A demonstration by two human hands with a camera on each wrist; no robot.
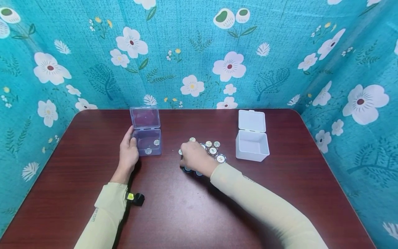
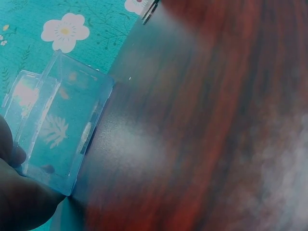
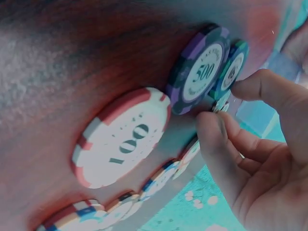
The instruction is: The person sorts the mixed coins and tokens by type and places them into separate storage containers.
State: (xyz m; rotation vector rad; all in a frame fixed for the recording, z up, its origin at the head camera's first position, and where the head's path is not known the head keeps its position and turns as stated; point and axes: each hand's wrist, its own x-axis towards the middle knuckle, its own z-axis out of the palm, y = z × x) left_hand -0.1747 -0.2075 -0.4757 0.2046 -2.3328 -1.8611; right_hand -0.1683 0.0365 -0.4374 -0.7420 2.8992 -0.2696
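Observation:
My left hand [image 1: 129, 152] grips the left side of a clear plastic box [image 1: 161, 147], with the thumb at its rim. The lid [image 1: 145, 117] stands raised behind, and two silver coins show in the box, one a coin [image 1: 157, 142] at the right. My right hand [image 1: 196, 157] reaches over a cluster of poker chips mid-table. Its thumb and finger close around a small silver coin [image 3: 222, 103] beside a green chip [image 3: 232, 72]. A purple 500 chip [image 3: 201, 72] and a red-and-white 100 chip [image 3: 126, 139] lie close by. The hand hides part of the cluster from above.
To the right stands a white plastic box [image 1: 252, 155] with its lid raised. Several loose coins, such as a coin [image 1: 216, 144], lie behind the chips. A blue flowered cloth [image 1: 192, 52] hangs along the far edge of the dark wooden table [image 1: 183, 214].

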